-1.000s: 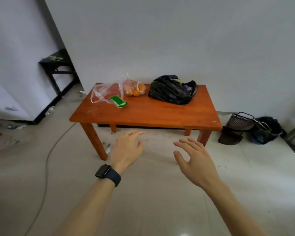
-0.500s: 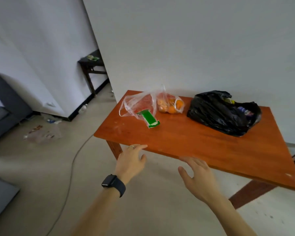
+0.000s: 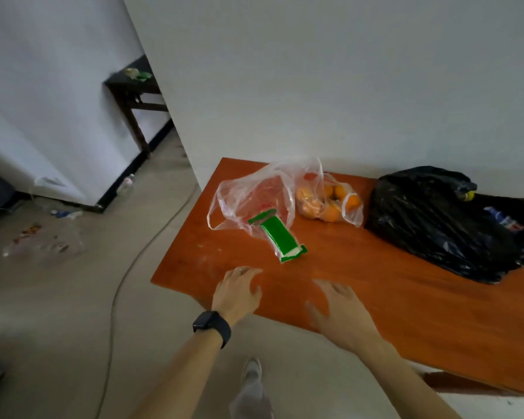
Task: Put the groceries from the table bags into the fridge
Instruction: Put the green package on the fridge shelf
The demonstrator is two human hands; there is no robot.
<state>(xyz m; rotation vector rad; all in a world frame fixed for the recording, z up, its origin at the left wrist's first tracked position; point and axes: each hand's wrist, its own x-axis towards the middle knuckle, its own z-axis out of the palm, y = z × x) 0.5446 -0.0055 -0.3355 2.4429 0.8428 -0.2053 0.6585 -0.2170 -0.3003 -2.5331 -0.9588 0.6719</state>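
Orange-brown wooden tabletop (image 3: 375, 300) against a white wall. Both forearms reach forward, palms down.

Left hand (image 3: 236, 293): over the near left end of the tabletop. Black watch (image 3: 211, 326) on the wrist, ring (image 3: 240, 270) on one finger. Fingers loosely spread, grip apart, holding nothing.

Right hand (image 3: 341, 316): motion-blurred, over the near edge, near the left hand. Fingers splayed, grip apart, empty. Cannot tell whether either palm touches the wood.

Groceries lie toward the far side, apart from both hands.
- Clear plastic bag (image 3: 248, 198): crumpled, with a green packet (image 3: 280, 240) lying half out of it, flat on the wood.
- Bag of oranges (image 3: 327, 202): also clear, just beside it on the right.
- Black plastic bag (image 3: 436, 225): further right, slumped. A yellow item (image 3: 468, 196) and a blue-and-red label (image 3: 504, 220) show at its opening.
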